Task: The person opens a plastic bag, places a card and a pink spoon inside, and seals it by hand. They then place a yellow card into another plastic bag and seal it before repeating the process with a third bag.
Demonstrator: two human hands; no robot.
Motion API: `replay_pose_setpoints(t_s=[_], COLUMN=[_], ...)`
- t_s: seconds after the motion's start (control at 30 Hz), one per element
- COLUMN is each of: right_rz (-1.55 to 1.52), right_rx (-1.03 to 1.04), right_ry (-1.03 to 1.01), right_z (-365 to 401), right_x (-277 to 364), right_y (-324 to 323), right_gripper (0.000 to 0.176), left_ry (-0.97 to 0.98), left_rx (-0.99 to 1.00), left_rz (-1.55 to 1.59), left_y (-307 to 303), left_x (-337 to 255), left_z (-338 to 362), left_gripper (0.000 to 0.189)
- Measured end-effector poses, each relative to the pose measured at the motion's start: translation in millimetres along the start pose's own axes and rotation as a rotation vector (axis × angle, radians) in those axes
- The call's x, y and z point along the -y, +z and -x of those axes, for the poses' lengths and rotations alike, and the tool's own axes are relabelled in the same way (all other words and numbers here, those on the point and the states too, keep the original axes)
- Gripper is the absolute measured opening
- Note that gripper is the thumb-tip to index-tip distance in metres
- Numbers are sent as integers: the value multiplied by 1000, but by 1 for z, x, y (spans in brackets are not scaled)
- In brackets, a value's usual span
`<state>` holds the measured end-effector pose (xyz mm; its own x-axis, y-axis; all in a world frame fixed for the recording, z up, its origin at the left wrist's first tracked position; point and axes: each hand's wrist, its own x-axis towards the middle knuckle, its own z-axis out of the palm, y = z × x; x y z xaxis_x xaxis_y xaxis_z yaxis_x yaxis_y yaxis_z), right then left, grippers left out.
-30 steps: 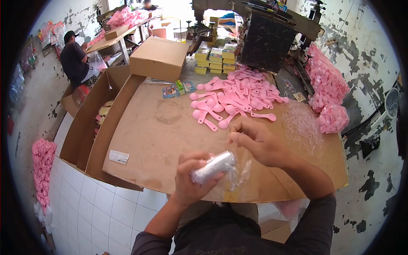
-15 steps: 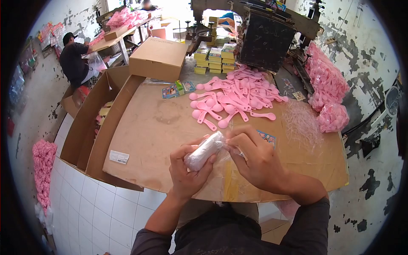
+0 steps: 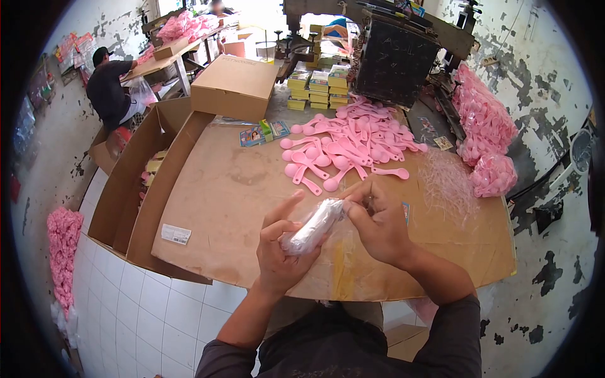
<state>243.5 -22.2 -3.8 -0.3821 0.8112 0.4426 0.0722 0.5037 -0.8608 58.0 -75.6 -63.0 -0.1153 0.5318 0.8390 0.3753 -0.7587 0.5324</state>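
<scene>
A bundle of clear plastic bags [image 3: 313, 228], whitish and shiny, is held tilted over the near part of the cardboard-covered table. My left hand [image 3: 280, 249] is wrapped round its lower left end, with the index finger lifted off it. At the upper right end, my right hand [image 3: 382, 222] pinches the plastic between thumb and fingers. Beyond both hands lies a heap of pink plastic spoons [image 3: 353, 142]. A blue printed card [image 3: 405, 213] shows partly from behind my right hand.
An open carton [image 3: 142, 208] stands left of the table, with a closed cardboard box [image 3: 234, 87] behind it. Stacked card packs [image 3: 318, 88] sit at the back near a dark machine [image 3: 394, 60]. Bagged pink spoons [image 3: 482, 116] are at right. Another person [image 3: 110, 88] works far left.
My left index finger has lifted from the bundle. My right hand has shifted slightly and now covers more of the blue card. The bundle has turned a little in my hands.
</scene>
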Motion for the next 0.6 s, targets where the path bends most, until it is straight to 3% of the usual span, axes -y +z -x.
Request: replay_pose_setpoints(t_s=[0.07, 0.23, 0.33, 0.43, 0.6], right_rz=[-134, -705, -616, 196, 314], right_rx=[31, 83, 5, 214, 317], right_ry=[149, 470, 444, 16, 24], right_z=[-5, -14, -11, -5, 7], right_x=[-5, -45, -33, -39, -15], right_y=[-5, -3, 7, -7, -3], right_gripper=[8, 7, 14, 24, 30], left_ry=[51, -41, -246, -392, -435], left_rx=[28, -68, -209, -324, -495], left_rz=[-19, 168, 226, 286, 389], left_y=[-3, 2, 4, -3, -25], left_x=[4, 22, 18, 13, 18], left_z=[0, 16, 16, 8, -22], left_gripper=[52, 49, 46, 43, 38])
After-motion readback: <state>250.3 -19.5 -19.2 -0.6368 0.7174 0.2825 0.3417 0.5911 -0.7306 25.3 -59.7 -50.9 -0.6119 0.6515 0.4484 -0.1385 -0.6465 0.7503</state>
